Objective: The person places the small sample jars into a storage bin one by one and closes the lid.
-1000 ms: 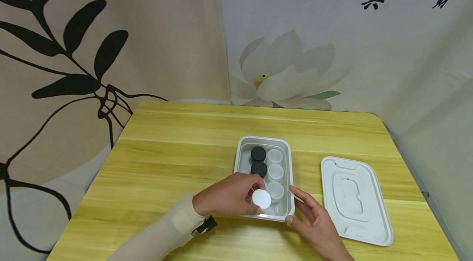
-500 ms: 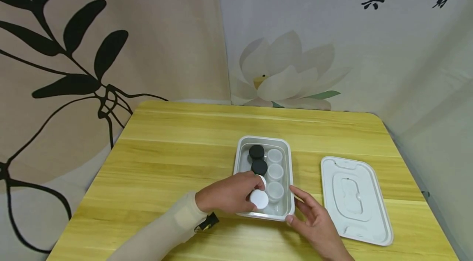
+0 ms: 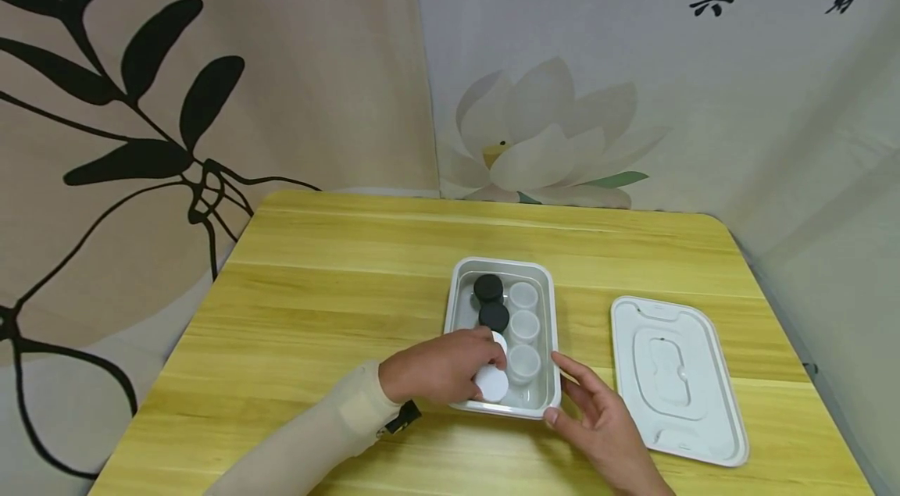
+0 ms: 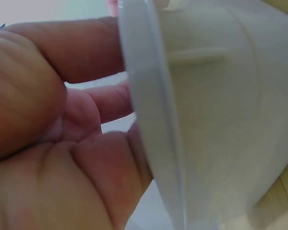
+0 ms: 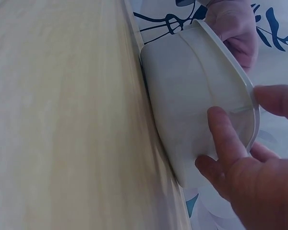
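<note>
A pale rectangular box [image 3: 537, 402] stands uncovered on the table, holding two columns of round caps. My left hand [image 3: 441, 365] reaches over its near left edge and pinches a round white cap [image 3: 492, 384] between thumb and finger, low in the near left part. Behind it a second white cap [image 3: 499, 343] is partly hidden by the fingers. Two black caps [image 3: 488, 288] lie farther back in that column, and three clear ones [image 3: 523, 326] fill the right column. Fairly straight fingers of my right hand [image 5: 249, 167] touch the outside of the box near its front right corner.
A white lid [image 3: 678, 383] lies flat on the table to the right of the box. The wooden table [image 3: 337, 277] ends at printed curtains [image 3: 323, 74] at the back and sides.
The white cap in my left hand has come down and slightly left, then settled in the box. Both black caps shifted a little. My right hand stays at the corner.
</note>
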`<action>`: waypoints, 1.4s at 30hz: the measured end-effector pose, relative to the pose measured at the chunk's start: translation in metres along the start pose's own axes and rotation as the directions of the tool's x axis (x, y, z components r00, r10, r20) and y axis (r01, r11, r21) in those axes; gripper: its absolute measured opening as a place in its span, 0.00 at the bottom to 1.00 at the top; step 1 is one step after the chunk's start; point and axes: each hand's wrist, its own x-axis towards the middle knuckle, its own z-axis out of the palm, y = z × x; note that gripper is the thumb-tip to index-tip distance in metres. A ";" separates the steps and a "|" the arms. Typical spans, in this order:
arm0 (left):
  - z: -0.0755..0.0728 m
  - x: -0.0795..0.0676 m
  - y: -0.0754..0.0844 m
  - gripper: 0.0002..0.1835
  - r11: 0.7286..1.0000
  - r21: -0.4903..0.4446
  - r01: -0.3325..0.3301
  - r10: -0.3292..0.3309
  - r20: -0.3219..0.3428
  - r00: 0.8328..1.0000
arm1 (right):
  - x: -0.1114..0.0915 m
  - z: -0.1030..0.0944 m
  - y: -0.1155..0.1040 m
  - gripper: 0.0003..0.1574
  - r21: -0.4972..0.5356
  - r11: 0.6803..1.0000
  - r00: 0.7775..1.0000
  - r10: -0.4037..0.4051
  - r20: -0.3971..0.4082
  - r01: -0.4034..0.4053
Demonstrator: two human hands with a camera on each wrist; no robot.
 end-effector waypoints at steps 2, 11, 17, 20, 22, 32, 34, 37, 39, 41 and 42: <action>0.000 -0.001 0.001 0.21 1.000 0.008 0.014 -0.015 0.004 1.000 | 0.000 0.000 0.000 0.46 0.000 1.000 1.000 -0.003 0.002 0.003; 0.007 0.002 0.003 0.24 0.996 0.041 0.082 -0.084 0.035 0.996 | 0.001 0.001 0.001 0.46 -0.007 1.000 1.000 -0.008 0.003 0.008; 0.009 0.003 0.004 0.23 0.994 0.069 0.090 -0.093 0.032 0.995 | 0.001 0.002 0.001 0.46 0.000 1.000 1.000 -0.002 0.004 0.002; 0.009 0.002 0.006 0.22 0.992 0.080 0.094 -0.097 0.028 0.995 | 0.000 0.002 0.001 0.46 0.004 1.000 1.000 0.001 0.005 -0.001; 0.008 0.001 0.007 0.22 0.991 0.090 0.094 -0.096 0.018 0.995 | 0.001 0.002 0.001 0.46 0.002 1.000 1.000 0.002 0.006 -0.002; 0.007 -0.002 0.009 0.17 0.985 0.136 0.105 -0.102 -0.029 0.994 | 0.001 0.001 0.000 0.46 -0.010 1.000 1.000 -0.002 0.005 0.002; 0.006 -0.003 0.009 0.17 0.985 0.132 0.108 -0.106 -0.028 0.994 | 0.001 0.001 0.000 0.46 -0.011 1.000 1.000 -0.003 0.006 0.003; 0.004 -0.005 0.009 0.15 0.987 0.122 0.109 -0.106 -0.032 0.994 | 0.001 0.002 -0.001 0.46 -0.012 1.000 1.000 -0.005 0.005 0.005; 0.002 -0.007 0.008 0.14 0.988 0.112 0.102 -0.098 -0.039 0.994 | 0.001 0.002 -0.001 0.46 -0.014 1.000 1.000 -0.005 0.001 0.005; 0.001 -0.009 0.007 0.13 0.991 0.096 0.092 -0.087 -0.050 0.995 | 0.000 0.002 -0.001 0.46 -0.019 1.000 1.000 -0.003 -0.006 0.003; 0.000 -0.010 0.007 0.13 0.992 0.086 0.087 -0.083 -0.056 0.995 | 0.000 0.002 -0.001 0.46 -0.022 1.000 1.000 0.000 -0.009 0.000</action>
